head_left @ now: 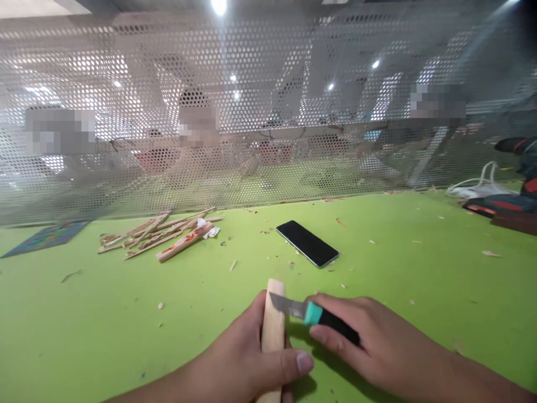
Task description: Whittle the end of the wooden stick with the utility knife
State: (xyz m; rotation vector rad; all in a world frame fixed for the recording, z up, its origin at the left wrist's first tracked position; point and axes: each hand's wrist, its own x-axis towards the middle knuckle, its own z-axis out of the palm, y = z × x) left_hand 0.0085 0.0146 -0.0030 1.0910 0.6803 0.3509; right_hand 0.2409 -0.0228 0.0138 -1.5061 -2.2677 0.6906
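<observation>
A pale wooden strip (273, 327) points away from me near the bottom centre, with my left hand (255, 352) wrapped round it and the thumb lying across its face. From the right, my right hand (364, 330) grips a knife (331, 322) with a black handle and a teal collar. Its grey blade lies over the upper part of the strip, close to the far end; whether it touches cannot be made out. My left hand's other fingers are mostly hidden behind the wood.
A black phone (307, 243) lies beyond my hands. Thin wooden sticks (163, 230) and a red-stained block (184, 242) are at the back left, beside a patterned sheet (46, 238). A power drill (520, 190) and white cable (482, 184) sit far right, before a perforated metal screen (268, 157).
</observation>
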